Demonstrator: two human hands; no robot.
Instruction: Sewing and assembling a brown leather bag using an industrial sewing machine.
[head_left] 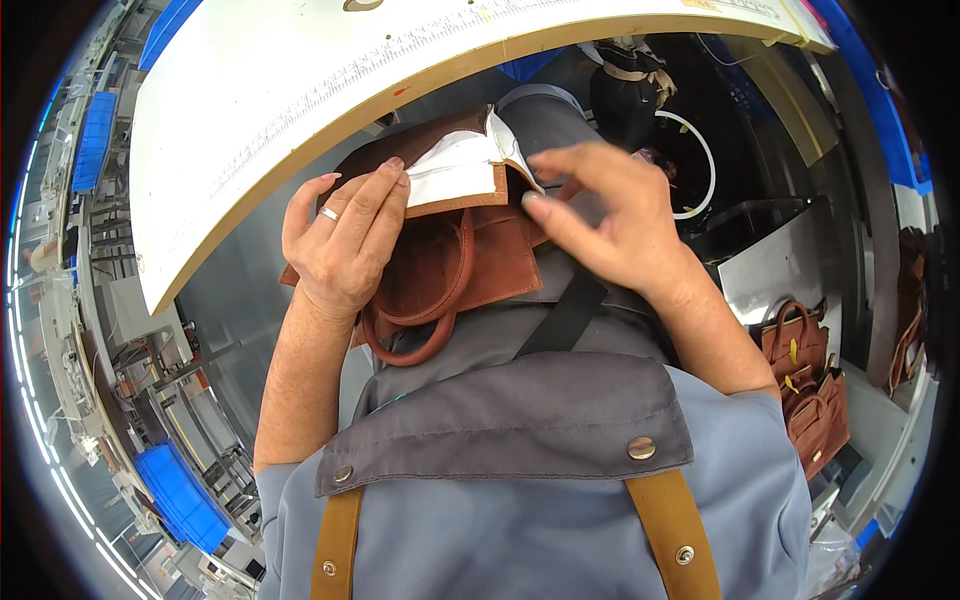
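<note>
Two bare hands are busy over a brown leather bag (pixel 505 275) that rests on the person's lap, in the upper middle of the frame. The left hand (pixel 340 245), left of centre, wears a ring (pixel 328 213) and has its fingers closed on the rim of the bag's opening, where white lining (pixel 450 183) shows; I can't see its thumb. The right hand (pixel 620 220), right of centre, is a little blurred — its thumb and forefinger stand apart beside the rim's right corner, the grip loose, and I can't tell whether they touch the leather. A rounded handle (pixel 462 270) hangs below the rim, toward the person's dark grey apron (pixel 510 425). Across the top of the frame a white table (pixel 270 90) with ruler markings curves past, its edge beyond the bag. More brown bags (pixel 812 430) sit at the lower right, yellow bits on their handles — and a blue bin (pixel 183 492) stands at the lower left. A white ring-shaped tube (pixel 712 165) shows at the upper right.
</note>
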